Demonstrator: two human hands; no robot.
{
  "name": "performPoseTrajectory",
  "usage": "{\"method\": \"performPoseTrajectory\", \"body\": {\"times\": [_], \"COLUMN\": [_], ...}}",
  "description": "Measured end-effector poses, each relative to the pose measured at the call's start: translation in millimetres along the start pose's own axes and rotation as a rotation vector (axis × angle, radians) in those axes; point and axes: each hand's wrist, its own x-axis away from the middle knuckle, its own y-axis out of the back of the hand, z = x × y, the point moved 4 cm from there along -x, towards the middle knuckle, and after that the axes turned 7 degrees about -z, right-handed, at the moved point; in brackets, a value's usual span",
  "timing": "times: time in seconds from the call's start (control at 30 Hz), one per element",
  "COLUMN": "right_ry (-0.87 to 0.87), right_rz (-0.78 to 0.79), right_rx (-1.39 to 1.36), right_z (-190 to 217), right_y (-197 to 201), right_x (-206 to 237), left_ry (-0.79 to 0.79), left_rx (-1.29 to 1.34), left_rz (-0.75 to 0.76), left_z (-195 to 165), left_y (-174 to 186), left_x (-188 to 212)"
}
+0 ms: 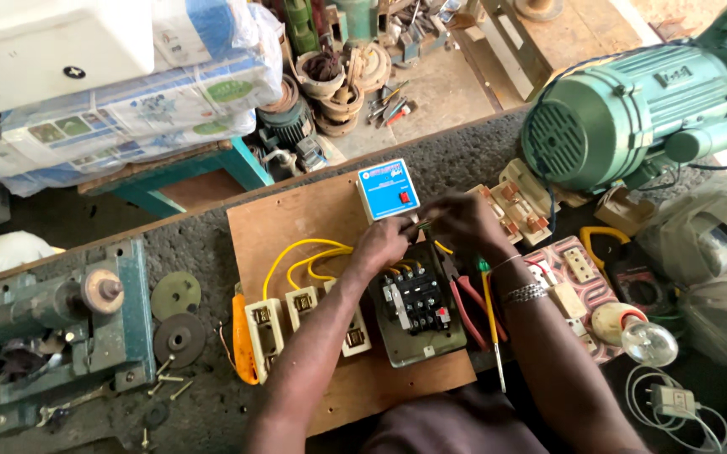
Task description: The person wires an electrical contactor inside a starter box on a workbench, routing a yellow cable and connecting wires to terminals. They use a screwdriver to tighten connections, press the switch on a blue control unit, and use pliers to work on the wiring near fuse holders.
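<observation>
I am pinching a thin wire end between both closed hands, left hand and right hand, just below the blue box above the contactor, likely wiring it; next calls for steady feeding.

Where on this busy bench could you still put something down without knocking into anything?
The wooden board is bare at its upper left, between the yellow wires and the board's edge. The grey bench top also shows a free strip left of the board, above the round discs. It is crowded around both hands, left hand and right hand, near the blue box, and by the green motor.
</observation>
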Motion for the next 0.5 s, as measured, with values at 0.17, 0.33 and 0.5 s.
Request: {"method": "performPoseTrajectory", "body": {"times": [0.17, 0.33, 0.5], "right_ry": [0.219, 0.734, 0.236], "right_rz": [-0.063, 0.016, 0.110], "right_rx": [0.572, 1.012, 1.233], "right_z": [20, 35, 13], "right_y": [-3, -38, -24], "right_x": [-36, -36, -26], "left_ry": [-0.023, -0.115, -0.202], "left_rx": [0.056, 0.154, 0.129], "left_rz": [-0.028, -0.053, -0.120], "left_z": [0, 9, 18], "left_y": [-1, -7, -17], "left_x": [3, -7, -18]}}
